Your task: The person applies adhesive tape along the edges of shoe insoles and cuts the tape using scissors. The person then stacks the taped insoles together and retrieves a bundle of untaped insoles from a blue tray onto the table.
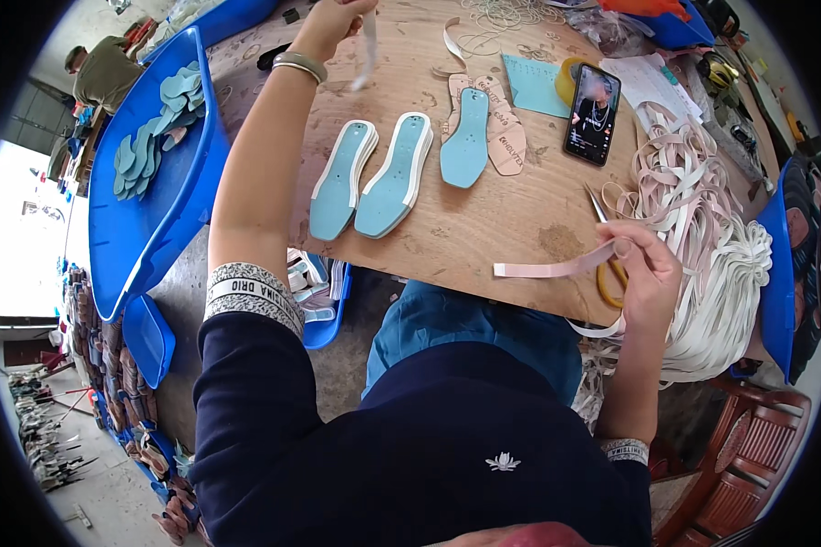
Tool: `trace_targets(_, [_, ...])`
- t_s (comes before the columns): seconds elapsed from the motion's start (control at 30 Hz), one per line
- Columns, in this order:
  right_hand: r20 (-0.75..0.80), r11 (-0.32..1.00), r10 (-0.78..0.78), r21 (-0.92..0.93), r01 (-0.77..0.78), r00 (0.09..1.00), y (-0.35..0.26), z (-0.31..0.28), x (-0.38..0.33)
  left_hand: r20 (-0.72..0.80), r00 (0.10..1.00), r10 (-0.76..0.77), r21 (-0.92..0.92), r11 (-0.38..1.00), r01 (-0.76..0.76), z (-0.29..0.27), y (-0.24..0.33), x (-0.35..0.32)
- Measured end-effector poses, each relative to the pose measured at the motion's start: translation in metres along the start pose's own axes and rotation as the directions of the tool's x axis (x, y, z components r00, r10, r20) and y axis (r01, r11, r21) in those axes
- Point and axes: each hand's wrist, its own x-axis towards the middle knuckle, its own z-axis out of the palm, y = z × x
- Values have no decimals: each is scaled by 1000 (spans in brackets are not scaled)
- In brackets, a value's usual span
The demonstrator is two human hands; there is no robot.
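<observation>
My left hand (339, 20) is raised over the far side of the wooden table, its fingers closed on a pale, blurred strip (369, 59) that hangs down. At the right, my right hand (649, 272) pinches a pinkish-white tape (556, 270), whose free end lies toward the table's front edge. Beneath that hand are scissors with yellow handles (610, 284), partly covered by it. Between my hands stand two stacks of blue insoles with white edging, a left stack (339, 187) and a right stack (394, 182). A single blue insole (466, 146) rests on tan printed insole boards (509, 137).
A phone (594, 114) leans by a yellow tape roll (570, 80) and a teal sheet (534, 84). Bundles of white and pink tape (693, 210) heap at the right. A blue tub (187, 164) with insole pieces stands left; another blue bin (337, 314) sits under the table edge.
</observation>
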Motion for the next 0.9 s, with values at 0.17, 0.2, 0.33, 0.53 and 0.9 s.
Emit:
trace_targets(0.17, [89,959,284,-51,-280,955,-31,47,85,-44,999,24,-430,902,-41,-12,39,-43])
trace_targets(0.2, [92,961,277,-27,-276,956,-29,54,109,-37,999,26,-468,883,-41,-11,49,-57])
trace_targets(0.33, [-52,997,-19,-77,15,998,-24,78,214,-4,1000,23,-613,790,-21,-3,80,-99])
trace_targets(0.53, [324,943,69,-329,44,943,-35,147,239,172,960,223,-807,591,7,-16,62,-117])
trace_targets(0.9, [507,732,162,514,-448,846,-21,199,75,-77,965,249,-848,492,-195,19,98,-195])
